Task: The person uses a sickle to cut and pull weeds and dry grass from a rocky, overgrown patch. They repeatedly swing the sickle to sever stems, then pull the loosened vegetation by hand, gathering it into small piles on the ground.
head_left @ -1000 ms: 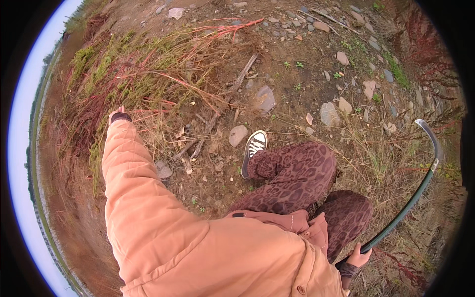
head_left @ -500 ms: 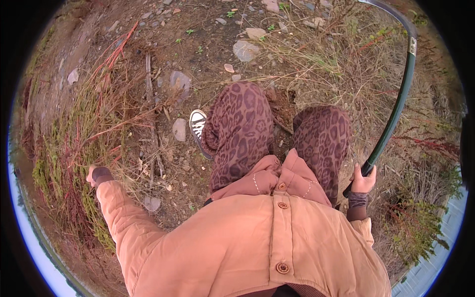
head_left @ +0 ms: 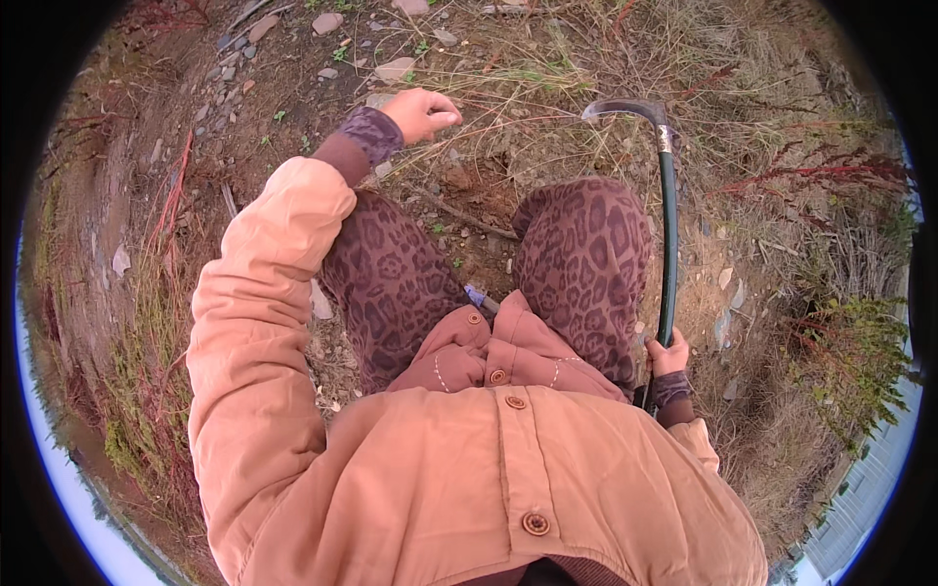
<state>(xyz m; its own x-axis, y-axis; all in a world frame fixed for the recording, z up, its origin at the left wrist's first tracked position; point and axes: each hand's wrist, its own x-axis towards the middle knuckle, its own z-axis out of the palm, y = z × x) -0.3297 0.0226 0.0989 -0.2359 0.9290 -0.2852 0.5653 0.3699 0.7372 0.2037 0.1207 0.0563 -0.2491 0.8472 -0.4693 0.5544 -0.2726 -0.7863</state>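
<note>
A sickle with a long dark-green handle [head_left: 668, 230] and a curved metal blade [head_left: 630, 107] stands out to the right of my knees. My right hand [head_left: 669, 355] is wrapped round the lower end of its handle. The blade's tip points left over dry grass [head_left: 547, 93]. Above and ahead of my left knee is my left hand [head_left: 420, 113], its fingers curled in. Thin stems lie just right of these fingers; whether any are inside them is hidden. A gap separates the left hand from the blade.
Flat stones [head_left: 395, 69] and bare soil lie ahead. A thin stick [head_left: 459, 213] crosses the ground between my knees. Reddish weeds [head_left: 821, 176] and a green bushy plant [head_left: 850, 356] grow at the right; more weeds [head_left: 147, 420] stand at the left.
My left hand has swung from the weeds at the far left to ahead of my left knee. The sickle has come inward to the left, and its whole blade now shows.
</note>
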